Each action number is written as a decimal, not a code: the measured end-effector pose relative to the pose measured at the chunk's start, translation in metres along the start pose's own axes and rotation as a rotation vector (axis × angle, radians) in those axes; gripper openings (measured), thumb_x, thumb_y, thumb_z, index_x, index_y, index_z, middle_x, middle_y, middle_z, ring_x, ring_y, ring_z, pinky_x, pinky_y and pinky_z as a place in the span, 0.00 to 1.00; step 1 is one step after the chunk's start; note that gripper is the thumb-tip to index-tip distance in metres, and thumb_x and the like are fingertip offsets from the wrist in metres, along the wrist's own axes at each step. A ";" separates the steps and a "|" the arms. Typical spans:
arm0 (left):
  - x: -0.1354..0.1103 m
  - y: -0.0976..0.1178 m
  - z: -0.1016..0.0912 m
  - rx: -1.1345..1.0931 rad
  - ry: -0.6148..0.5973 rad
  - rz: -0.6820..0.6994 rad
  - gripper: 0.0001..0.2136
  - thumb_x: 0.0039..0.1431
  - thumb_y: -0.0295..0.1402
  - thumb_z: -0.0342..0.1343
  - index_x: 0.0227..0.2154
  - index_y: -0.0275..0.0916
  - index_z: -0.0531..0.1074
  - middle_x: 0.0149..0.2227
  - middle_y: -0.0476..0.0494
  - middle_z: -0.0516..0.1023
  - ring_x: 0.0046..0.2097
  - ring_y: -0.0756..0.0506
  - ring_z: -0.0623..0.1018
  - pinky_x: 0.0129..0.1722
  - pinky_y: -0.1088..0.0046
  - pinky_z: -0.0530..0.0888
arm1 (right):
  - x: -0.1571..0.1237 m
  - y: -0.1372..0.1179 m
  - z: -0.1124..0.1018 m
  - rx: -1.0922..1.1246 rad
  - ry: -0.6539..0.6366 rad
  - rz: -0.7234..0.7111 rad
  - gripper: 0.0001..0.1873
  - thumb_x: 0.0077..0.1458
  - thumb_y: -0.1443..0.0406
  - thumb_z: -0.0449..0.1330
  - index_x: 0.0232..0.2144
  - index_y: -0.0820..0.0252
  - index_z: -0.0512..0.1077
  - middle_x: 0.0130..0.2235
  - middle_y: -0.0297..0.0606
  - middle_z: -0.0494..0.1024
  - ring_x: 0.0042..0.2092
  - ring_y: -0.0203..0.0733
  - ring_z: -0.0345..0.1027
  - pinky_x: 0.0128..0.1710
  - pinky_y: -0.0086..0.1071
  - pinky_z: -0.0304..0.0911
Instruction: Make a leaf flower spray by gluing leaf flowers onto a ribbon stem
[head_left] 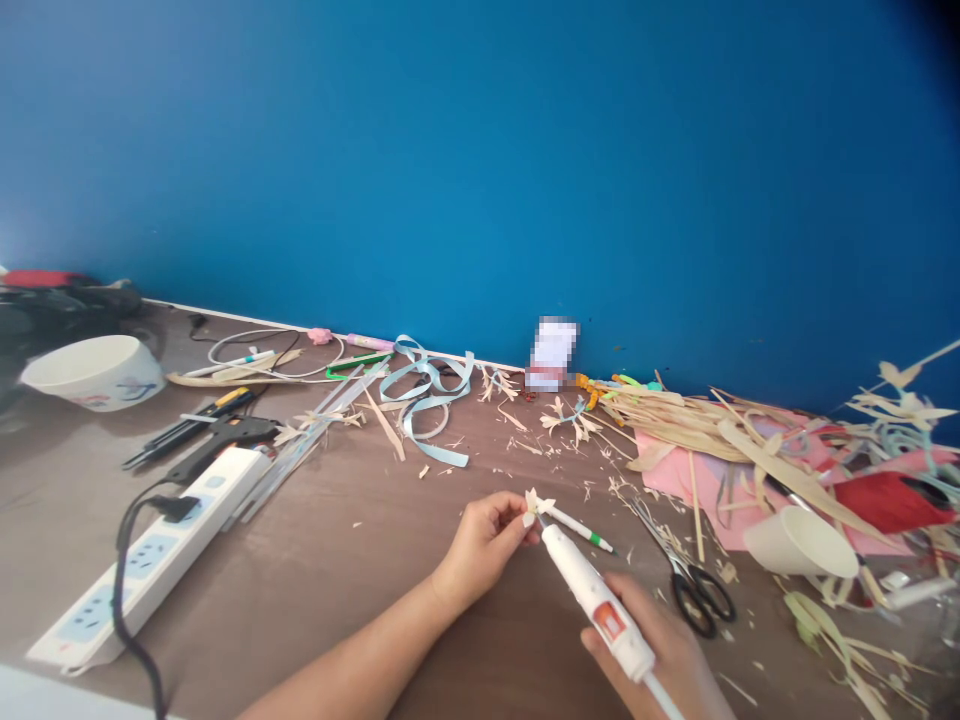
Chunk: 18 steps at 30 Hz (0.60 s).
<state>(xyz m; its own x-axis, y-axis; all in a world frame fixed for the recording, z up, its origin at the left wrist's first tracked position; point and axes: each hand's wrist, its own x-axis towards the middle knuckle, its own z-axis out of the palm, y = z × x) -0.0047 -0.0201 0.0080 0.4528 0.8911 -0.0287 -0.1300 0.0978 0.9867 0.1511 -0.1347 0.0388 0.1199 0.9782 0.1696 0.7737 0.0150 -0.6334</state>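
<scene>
Between its thumb and fingers, my left hand (487,545) pinches a small cream flower (534,503) that looks made of dried husk. My right hand (660,650) is wrapped round a white corded electric tool (592,595) with a red switch. The tool's thin tip points up and left, at the flower; whether they touch I cannot tell. Just behind the tool, a white pen with a green band (581,528) lies on the table. Black-handled scissors (694,590) rest to the right of my right hand.
A white power strip (150,560) with a black plug lies at left, near a black glue gun (225,435) and a white bowl (97,375). Light-blue ribbon (431,425) curls near the blue wall (480,180). Dried husks (675,425) and a tipped paper cup (799,543) are at right.
</scene>
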 end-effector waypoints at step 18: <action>0.000 0.003 0.001 -0.027 0.014 -0.042 0.11 0.47 0.39 0.57 0.24 0.34 0.70 0.22 0.47 0.74 0.26 0.50 0.73 0.29 0.75 0.69 | 0.006 0.007 -0.018 -0.335 -0.039 -0.373 0.18 0.46 0.73 0.50 0.41 0.60 0.64 0.34 0.41 0.71 0.34 0.45 0.64 0.33 0.35 0.56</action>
<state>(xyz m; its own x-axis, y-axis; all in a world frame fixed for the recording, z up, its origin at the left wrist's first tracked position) -0.0038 -0.0200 0.0112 0.4456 0.8923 -0.0724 -0.1346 0.1467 0.9800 0.1690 -0.1329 0.0490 -0.2216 0.9260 0.3055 0.9175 0.3042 -0.2564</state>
